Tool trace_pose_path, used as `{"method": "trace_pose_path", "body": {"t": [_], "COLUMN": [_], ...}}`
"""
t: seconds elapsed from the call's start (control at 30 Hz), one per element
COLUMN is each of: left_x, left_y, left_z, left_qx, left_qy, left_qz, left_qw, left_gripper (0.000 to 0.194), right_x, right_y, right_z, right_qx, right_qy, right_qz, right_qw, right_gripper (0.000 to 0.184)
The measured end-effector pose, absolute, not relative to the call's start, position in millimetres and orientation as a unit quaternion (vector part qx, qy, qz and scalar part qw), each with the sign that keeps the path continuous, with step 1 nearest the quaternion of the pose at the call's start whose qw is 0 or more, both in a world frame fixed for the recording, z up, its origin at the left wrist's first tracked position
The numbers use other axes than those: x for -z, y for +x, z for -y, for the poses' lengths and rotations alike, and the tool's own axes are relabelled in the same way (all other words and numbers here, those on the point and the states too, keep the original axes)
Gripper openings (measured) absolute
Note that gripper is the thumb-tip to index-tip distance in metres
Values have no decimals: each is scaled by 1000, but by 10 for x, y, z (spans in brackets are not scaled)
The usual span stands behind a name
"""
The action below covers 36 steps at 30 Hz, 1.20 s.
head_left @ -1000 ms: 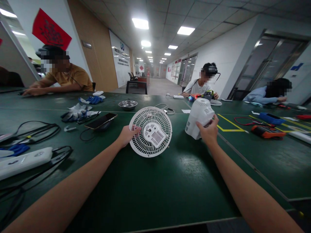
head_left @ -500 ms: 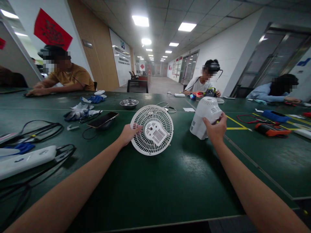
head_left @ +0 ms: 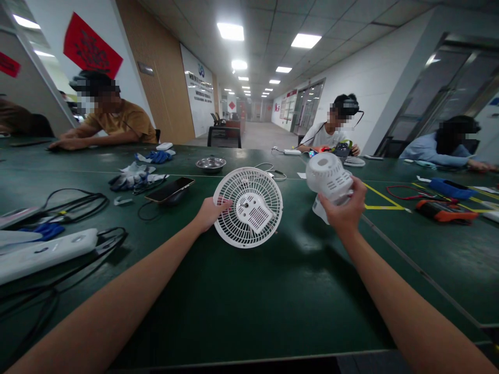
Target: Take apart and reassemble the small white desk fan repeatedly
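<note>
A round white fan grille (head_left: 228, 228) stands on edge above the green table, its slotted hub plate turned toward me. My left hand (head_left: 210, 212) is closed on the grille's left rim, thumb over the bars. On the right, my right hand (head_left: 348, 208) grips a white plastic fan base (head_left: 329, 176), with fingers round its right side. The base is tilted, its rounded end with a circular recess facing up and toward me, and vent slots show on its side. It casts a shadow on the table. The grille and the base are apart.
A phone (head_left: 170, 190), gloves (head_left: 136, 176) and a white power strip (head_left: 49, 254) with black cables lie to the left. Behind the grille are a metal bowl (head_left: 210, 165) and a white cable. An orange multimeter (head_left: 444, 212) lies at right. Several people sit across the table.
My right hand has tipped the fan base so its rounded end leans toward me, and more of that end shows. The grille stays held much as before; the whole view has shifted slightly.
</note>
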<state>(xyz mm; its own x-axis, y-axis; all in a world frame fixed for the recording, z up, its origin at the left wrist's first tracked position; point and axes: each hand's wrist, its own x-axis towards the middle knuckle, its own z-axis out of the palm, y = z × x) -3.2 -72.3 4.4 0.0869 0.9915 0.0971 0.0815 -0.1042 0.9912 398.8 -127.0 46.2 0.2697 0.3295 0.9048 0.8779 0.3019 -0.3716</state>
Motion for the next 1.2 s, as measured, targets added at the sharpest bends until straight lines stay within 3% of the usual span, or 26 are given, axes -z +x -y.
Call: {"method": "trace_pose_path", "body": {"t": [0.2,0.57,0.8,1.07,1.2], "left_x": [-13,-22,-53,-52,-49], "left_y": [-21,-24,-20,-26,-25], "left_z": [705,712,705,714,708], "left_qx": [-502,-495,-486,-484,-488], "left_qy": [565,567,567,580,581], "left_qz": [-473,-480,-480,-473,-477], "left_qw": [452,450,461,453,445], "left_gripper": [26,25,23,27,29], "right_x": [-126,103,100,-141,-234], "right_y": [3389,3229,3330,3280,3179], "right_z": [1217,766,820,1014,1149], "right_qx": [32,25,-23,0,-68], "right_qy": [-578,-627,-693,-591,-560], "right_qz": [625,655,651,654,677], "right_qw": [524,422,307,473,473], "right_gripper": [73,74,70,39,48]}}
